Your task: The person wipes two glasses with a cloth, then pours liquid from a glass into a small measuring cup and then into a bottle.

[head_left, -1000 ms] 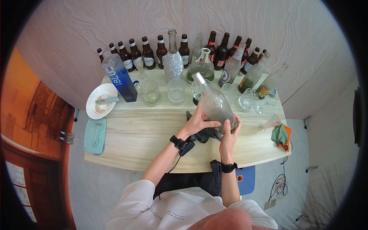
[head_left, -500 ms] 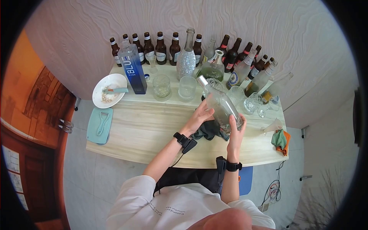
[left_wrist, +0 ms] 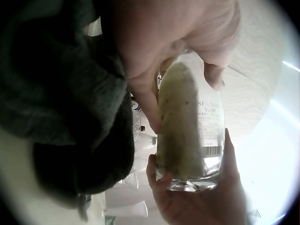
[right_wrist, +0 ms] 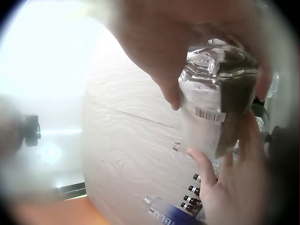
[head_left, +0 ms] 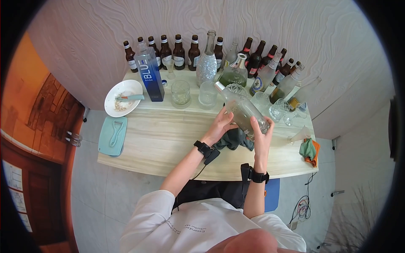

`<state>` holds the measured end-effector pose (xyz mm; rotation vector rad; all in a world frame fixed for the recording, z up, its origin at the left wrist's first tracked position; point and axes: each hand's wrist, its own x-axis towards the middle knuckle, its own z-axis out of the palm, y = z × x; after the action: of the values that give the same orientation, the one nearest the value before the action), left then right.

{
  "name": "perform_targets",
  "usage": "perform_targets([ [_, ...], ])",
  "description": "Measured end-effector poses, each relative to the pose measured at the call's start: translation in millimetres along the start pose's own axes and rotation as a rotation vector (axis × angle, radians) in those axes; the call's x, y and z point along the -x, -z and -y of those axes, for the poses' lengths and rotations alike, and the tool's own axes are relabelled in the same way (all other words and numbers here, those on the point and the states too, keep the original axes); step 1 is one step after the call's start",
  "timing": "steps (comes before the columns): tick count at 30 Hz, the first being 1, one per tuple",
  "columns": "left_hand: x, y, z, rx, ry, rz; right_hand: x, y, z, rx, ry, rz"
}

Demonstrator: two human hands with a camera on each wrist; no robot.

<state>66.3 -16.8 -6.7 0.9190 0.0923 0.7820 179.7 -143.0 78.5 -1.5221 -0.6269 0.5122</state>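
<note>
A clear glass bottle (head_left: 244, 110) is held tilted above the table, its neck toward the back left and its base toward the front right. My left hand (head_left: 220, 127) grips it near the shoulder, thumb on one side and fingers on the other. Around the base curls my right hand (head_left: 262, 137). Printed text and a barcode label (right_wrist: 210, 115) show on the bottle's side. Beneath both hands a dark grey-green cloth (head_left: 233, 141) lies crumpled on the table; in the left wrist view the dark cloth (left_wrist: 61, 84) fills the left side.
Brown beer bottles (head_left: 179, 52) line the wall behind several drinking glasses (head_left: 180, 93). A tall blue bottle (head_left: 150, 76) stands beside a white bowl (head_left: 136, 88) at left. A teal board with a peeler (head_left: 114, 134) lies at front left; green and orange cloths (head_left: 310, 152) hang over the right edge.
The head view has shifted, so the table's things sit farther right. My left thumb, earlier stretched across the bottle, now lies nearer its shoulder. Both hands keep hold of the tilted bottle.
</note>
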Motion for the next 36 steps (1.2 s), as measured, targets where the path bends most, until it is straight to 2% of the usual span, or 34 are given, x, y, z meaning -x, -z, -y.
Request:
perform_targets([
  [10,-0.1,0.9,1.4,0.077,-0.006,0.004,-0.4,-5.2,18.8,0.116,0.012,-0.011],
  [36,-0.2,-0.3,5.0,0.120,-0.004,-0.004,0.4,-9.3,32.7,0.295,0.037,-0.059],
])
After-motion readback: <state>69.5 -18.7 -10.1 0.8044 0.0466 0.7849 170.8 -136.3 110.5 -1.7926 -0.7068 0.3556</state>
